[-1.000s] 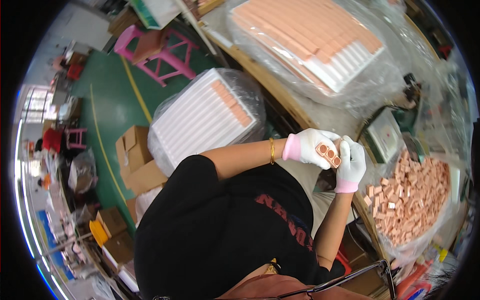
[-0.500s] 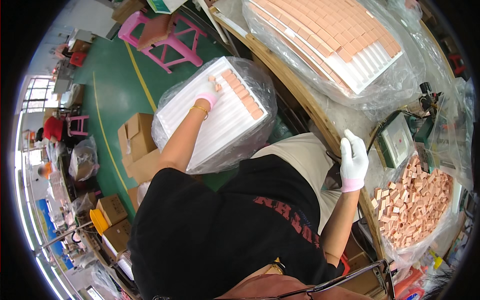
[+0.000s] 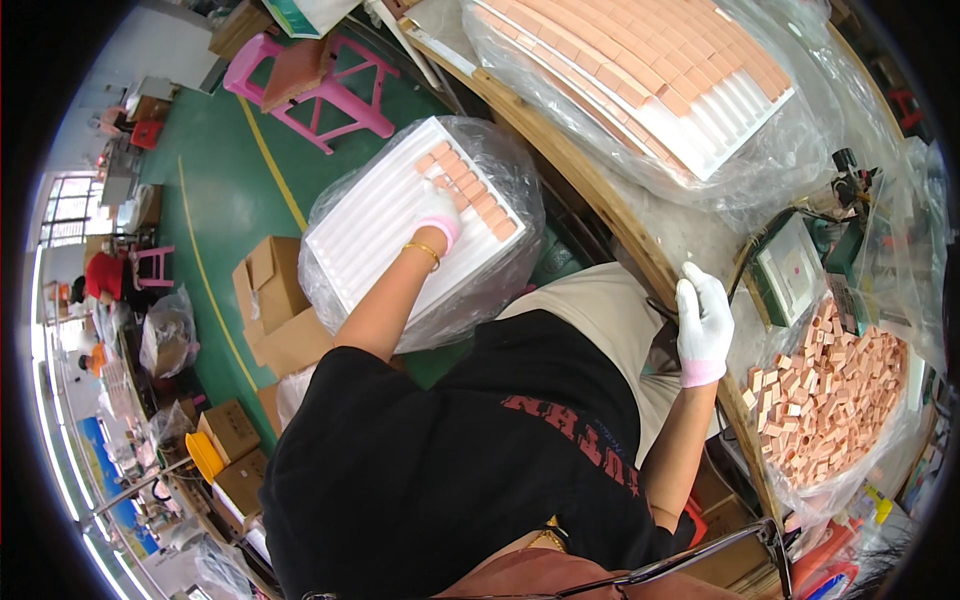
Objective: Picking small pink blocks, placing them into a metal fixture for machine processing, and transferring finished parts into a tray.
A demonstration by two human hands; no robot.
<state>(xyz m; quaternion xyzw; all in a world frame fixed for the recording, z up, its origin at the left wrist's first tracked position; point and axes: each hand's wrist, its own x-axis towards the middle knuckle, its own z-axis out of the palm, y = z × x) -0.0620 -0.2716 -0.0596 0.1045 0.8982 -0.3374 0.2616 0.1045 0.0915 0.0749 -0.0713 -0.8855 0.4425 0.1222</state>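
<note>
My left hand (image 3: 438, 208), in a white glove with a pink cuff, reaches over a white grooved tray (image 3: 375, 235) lying in clear plastic. Its fingers are closed at a small peach-coloured block (image 3: 442, 182), partly hidden by the glove. Along the tray's right edge runs a row of similar blocks (image 3: 478, 195), and another block (image 3: 425, 163) sits in the neighbouring groove at the far end. My right hand (image 3: 705, 320), gloved the same way, is by the wooden table edge. Its fingers are apart and slightly bent, with nothing visible in them.
On the table to the right, a heap of loose blocks (image 3: 830, 400) lies in a plastic bag. A boxy device (image 3: 785, 275) stands beyond my right hand. Farther off lies a second tray (image 3: 640, 70), mostly filled. Left are a pink stool (image 3: 330, 95) and cardboard boxes (image 3: 270, 290).
My left hand has moved slightly nearer and to the right, along the groove beside the filled row. A block now sits at that groove's far end. My right hand has hardly moved.
</note>
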